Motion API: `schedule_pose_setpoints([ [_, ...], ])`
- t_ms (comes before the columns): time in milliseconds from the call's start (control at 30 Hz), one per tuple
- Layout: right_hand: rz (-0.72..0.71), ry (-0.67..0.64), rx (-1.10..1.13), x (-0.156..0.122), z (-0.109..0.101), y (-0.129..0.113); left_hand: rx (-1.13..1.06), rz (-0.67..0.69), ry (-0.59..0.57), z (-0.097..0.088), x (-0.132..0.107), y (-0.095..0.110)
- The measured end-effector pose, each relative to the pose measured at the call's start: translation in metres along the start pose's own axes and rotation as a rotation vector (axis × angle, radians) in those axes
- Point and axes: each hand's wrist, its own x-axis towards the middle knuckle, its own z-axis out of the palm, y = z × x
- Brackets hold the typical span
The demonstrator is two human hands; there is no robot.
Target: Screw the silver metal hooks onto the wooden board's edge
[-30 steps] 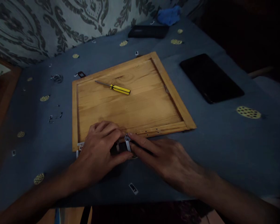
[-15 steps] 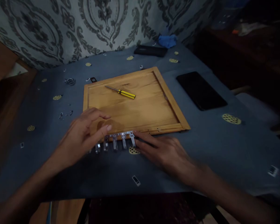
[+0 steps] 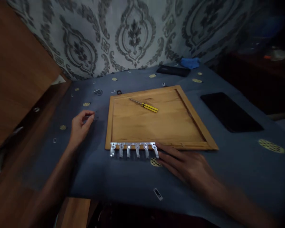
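A framed wooden panel [image 3: 156, 126] lies flat on the blue cloth. A metal strip with several hooks [image 3: 133, 148] sits along its near edge. My right hand [image 3: 182, 164] lies flat on the cloth, fingers stretched out, fingertips touching the strip's right end. My left hand [image 3: 82, 125] is out to the left of the panel, thumb and fingertips pinched over small dark parts on the cloth; what they hold is too small to make out. A yellow-handled screwdriver [image 3: 144, 106] rests on the panel.
A black phone [image 3: 230, 112] lies right of the panel, another dark device [image 3: 173, 71] and a blue rag [image 3: 190, 62] at the back. Small metal bits [image 3: 98, 92] are scattered at the left. A wooden board [image 3: 16, 82] stands at the far left.
My left hand has left the hook strip and moved left to the small parts on the cloth. The strip now shows in full. My head has lifted and turned left.
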Motion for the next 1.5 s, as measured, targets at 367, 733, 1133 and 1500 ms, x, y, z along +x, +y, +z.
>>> schedule_pose_setpoints([
  [367,-0.207,0.099,-0.05,-0.004,0.019,0.029,0.217,0.042,0.027,-0.003,0.012,-0.065],
  [733,-0.253,0.136,-0.09,-0.005,0.019,0.031,0.435,0.167,-0.079,0.008,-0.003,-0.052],
  [1133,-0.3,0.143,-0.167,0.004,0.014,0.029,0.475,0.172,-0.067,0.005,-0.003,-0.057],
  [1500,-0.287,0.095,-0.145,-0.001,0.015,0.028,0.464,0.172,-0.079,0.0,-0.004,-0.057],
])
